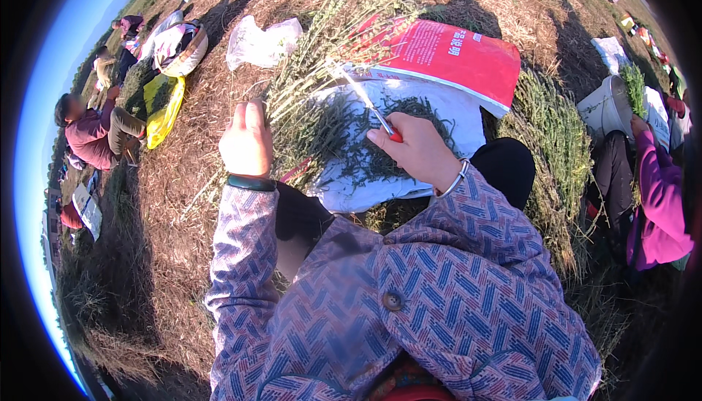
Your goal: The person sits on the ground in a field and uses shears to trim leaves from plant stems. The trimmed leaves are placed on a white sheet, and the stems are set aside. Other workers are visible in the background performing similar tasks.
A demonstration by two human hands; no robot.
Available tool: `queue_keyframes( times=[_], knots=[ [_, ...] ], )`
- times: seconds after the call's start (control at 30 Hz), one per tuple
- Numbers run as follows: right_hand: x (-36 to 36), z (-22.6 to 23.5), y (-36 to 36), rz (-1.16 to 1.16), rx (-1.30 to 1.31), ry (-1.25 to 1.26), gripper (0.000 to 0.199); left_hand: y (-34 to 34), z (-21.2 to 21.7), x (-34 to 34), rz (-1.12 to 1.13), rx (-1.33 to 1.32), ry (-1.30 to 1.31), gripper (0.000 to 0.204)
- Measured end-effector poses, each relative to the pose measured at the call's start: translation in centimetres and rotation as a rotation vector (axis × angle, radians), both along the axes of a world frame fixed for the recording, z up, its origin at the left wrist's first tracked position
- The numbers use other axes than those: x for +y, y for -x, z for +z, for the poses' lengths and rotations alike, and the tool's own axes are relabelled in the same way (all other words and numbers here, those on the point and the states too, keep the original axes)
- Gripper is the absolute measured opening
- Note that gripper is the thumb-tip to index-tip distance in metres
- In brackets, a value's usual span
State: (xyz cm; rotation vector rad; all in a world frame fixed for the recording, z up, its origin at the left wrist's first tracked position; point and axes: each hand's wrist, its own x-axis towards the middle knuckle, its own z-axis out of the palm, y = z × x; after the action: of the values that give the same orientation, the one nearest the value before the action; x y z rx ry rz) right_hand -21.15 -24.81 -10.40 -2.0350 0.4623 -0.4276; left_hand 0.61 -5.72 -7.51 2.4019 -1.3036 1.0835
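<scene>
My left hand [247,141] is closed round a bunch of long, dry green plant stalks [322,61], whose bushy tops lean up and to the right. In my right hand [420,148] is what looks like a pair of scissors [371,103] with a red handle, its slim metal blades pointing up and left toward the stalks. Whether the tips touch the stalks I cannot tell. Below and between both hands, cut dark green sprigs [398,137] lie on a white sheet [464,119] in front of my knees.
A red printed bag [468,61] lies along the sheet's far edge. Piled stalks [552,145] flank my right knee. A thin white plastic bag [263,41] rests at far left. Farther off are a co-worker in purple [662,196], a white bucket [605,108] and a seated person [91,134] beside a yellow bag [167,112].
</scene>
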Motion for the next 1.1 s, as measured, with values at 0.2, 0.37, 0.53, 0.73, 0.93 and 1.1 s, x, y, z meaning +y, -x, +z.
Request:
queue_keyframes(
  times=[0.2, 0.37, 0.53, 0.73, 0.93, 1.1],
  knots=[
    [0.4, -0.3, 0.1, -0.007, 0.0, -0.028, 0.047, -0.1, -0.5, -0.2, 0.012, 0.041, 0.021, 0.041],
    [0.3, -0.9, -0.2, -0.024, -0.019, -0.033, 0.047, 0.2, -0.8, -0.4, -0.013, 0.089, 0.015, 0.046],
    [-0.5, -0.5, -0.1, -0.049, -0.031, -0.042, 0.038, 0.3, -0.8, -0.4, -0.006, 0.136, -0.002, 0.046],
    [-0.5, 0.3, 0.6, -0.062, -0.069, -0.271, 0.043, 0.2, -1.0, -0.4, -0.005, 0.16, 0.01, 0.046],
    [-1.6, -0.6, 0.6, -0.153, -0.217, -0.333, 0.035, 0.1, -1.6, -0.2, -0.023, 0.175, 0.044, 0.043],
    [-3.8, -0.8, 0.6, -0.302, -0.34, -0.16, 0.029, -0.5, -2.9, -0.4, 0.079, 0.184, -0.206, 0.031]
  ],
)
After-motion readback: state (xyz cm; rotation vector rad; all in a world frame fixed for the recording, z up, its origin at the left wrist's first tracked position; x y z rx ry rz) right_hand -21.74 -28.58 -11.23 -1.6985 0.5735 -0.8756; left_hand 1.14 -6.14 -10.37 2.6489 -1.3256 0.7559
